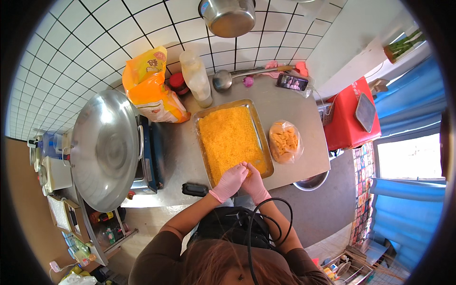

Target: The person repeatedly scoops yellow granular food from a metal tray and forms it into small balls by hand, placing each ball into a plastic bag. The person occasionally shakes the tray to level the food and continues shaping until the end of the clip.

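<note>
My left hand (229, 182) and my right hand (255, 185), both in thin pink gloves, meet over the near edge of a rectangular metal tray (264, 142). Their bent fingers touch at the tips. Whether something small is pinched between them cannot be made out. Orange-yellow crumbs (229, 139) fill most of the tray in a thick layer, thinner at its near right corner. Just right of the tray, a clear plastic bag (285, 142) holds orange lumps of a soft-looking food. A small black case-like object (195, 190) lies left of my left hand.
A large steel wok (107, 149) stands tilted over a stove (148, 164) at left. Behind the tray are an orange-yellow bag (151, 92), a red-lidded jar (178, 83), a plastic bottle (196, 78), a ladle (223, 81), an onion (248, 82) and a phone (292, 82). A black cable (252, 228) loops by my right forearm.
</note>
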Available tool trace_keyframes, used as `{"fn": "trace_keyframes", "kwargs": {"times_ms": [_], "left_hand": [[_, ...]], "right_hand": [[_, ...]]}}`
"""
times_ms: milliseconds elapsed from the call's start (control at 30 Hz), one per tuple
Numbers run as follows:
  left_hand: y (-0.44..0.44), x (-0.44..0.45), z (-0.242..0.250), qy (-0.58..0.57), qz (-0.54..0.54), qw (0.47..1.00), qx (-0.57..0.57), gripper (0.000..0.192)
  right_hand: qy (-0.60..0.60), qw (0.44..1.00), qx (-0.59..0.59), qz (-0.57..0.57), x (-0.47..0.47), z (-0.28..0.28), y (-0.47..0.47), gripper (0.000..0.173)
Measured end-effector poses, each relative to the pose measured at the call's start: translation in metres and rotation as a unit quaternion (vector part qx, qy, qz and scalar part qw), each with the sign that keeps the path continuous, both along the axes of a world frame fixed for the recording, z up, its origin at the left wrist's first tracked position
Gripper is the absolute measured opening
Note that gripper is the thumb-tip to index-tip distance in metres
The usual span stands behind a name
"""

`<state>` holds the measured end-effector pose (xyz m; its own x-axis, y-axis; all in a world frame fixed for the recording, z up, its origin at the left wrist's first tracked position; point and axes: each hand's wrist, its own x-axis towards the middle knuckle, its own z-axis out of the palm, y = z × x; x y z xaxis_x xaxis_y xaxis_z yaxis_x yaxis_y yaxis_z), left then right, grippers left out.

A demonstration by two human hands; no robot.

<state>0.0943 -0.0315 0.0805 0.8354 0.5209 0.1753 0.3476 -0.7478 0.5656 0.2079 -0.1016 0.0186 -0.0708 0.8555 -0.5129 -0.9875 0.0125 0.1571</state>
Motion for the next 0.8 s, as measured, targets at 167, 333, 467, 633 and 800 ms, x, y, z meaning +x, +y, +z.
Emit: {"fn": "trace_keyframes", "kwargs": {"times_ms": [167,333,467,633,800], "left_hand": [[0.001,-0.004,0.008,-0.04,0.026,0.998,-0.037,0.016],[0.03,-0.016,0.02,0.143,0.006,0.99,-0.016,0.02],[0.085,-0.039,-0.048,0.072,0.251,0.965,0.008,0.03],[0.127,-0.035,-0.064,0.158,0.209,0.965,-0.016,0.02],[0.135,-0.039,-0.088,0.147,0.196,0.969,-0.026,0.006]], "right_hand": [[-0.228,0.972,0.01,0.054,-0.004,0.001,-0.001,0.016],[-0.166,0.985,0.023,-0.03,-0.007,0.004,-0.005,0.014],[0.021,0.996,-0.067,-0.05,0.003,0.017,-0.007,0.013],[0.036,0.996,-0.075,-0.043,0.006,0.017,-0.016,0.011],[0.05,0.995,-0.073,-0.047,0.009,0.02,-0.02,0.01]]}}
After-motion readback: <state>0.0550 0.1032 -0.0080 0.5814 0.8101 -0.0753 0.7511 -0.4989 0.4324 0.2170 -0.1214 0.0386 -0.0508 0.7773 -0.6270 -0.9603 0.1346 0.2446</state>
